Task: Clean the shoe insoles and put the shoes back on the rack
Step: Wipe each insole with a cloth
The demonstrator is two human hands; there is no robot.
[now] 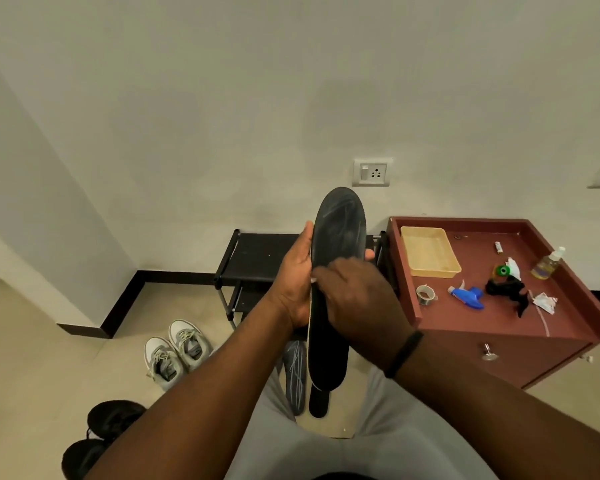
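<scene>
The dark insole [338, 237] stands upright in front of the person, its toe end pointing up toward the wall socket [371, 172]. The left hand [297, 285] curls round its left edge at mid-length, while the right hand [359, 299] lies across its face with fingers bent over it; I cannot tell whether those fingers pinch anything. Below, two more insoles [297, 375] lie on the floor between the knees. The black shoe rack [257, 254] stands just behind, tight against the red cabinet [482, 306] on the right; open floor lies to the left, with white sneakers [175, 351] and black shoes [101, 434] nearer. The insole's surface looks scuffed and greyish, with a pale rim.
</scene>
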